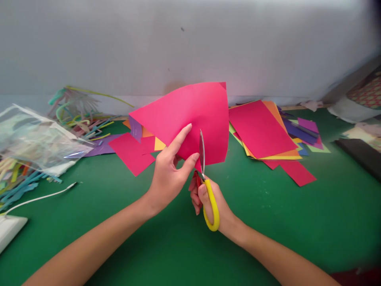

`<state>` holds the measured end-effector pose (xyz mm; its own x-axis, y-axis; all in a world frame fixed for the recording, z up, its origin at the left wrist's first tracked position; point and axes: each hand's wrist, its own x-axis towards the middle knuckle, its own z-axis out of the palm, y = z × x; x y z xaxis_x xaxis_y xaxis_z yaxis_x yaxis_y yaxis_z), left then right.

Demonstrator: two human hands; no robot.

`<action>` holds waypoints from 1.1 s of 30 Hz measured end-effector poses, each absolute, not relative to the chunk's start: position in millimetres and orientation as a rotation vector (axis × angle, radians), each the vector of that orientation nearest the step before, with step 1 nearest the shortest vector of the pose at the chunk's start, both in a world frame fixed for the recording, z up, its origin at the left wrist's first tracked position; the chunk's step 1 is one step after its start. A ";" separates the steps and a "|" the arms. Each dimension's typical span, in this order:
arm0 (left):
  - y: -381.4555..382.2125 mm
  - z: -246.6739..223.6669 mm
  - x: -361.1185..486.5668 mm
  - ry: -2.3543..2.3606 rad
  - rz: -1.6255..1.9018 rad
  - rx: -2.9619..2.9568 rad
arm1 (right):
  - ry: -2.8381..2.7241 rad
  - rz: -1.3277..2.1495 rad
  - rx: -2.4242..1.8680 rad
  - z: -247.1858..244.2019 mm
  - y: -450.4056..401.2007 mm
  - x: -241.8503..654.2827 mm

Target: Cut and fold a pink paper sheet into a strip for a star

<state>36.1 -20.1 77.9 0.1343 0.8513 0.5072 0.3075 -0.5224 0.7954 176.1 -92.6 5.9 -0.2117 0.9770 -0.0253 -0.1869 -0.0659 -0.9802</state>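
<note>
A large red-pink sheet of paper [205, 107] is held up above the green table, bowed along its left side. My left hand [171, 171] grips its lower edge, thumb and index finger in front and the other fingers mostly hidden behind. My right hand [222, 204] holds a pair of scissors [212, 206] with yellow and red handles, the thumb through the yellow loop. The blades point upward with the paper between them, one blade in front of the sheet and the other hidden behind it. My left thumb lies close beside the front blade.
Stacked coloured paper [262, 129] lies at the right, with smaller scraps around it. Red pieces [132, 153] lie left of centre. Clear plastic bags [38, 135], coloured strips and a white cable [44, 196] occupy the left. A black object [360, 157] is at the far right.
</note>
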 end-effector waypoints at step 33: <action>-27.2 72.5 41.7 1.186 1.313 1.864 | -1.213 1.449 -0.997 13.5 -88.0 178.9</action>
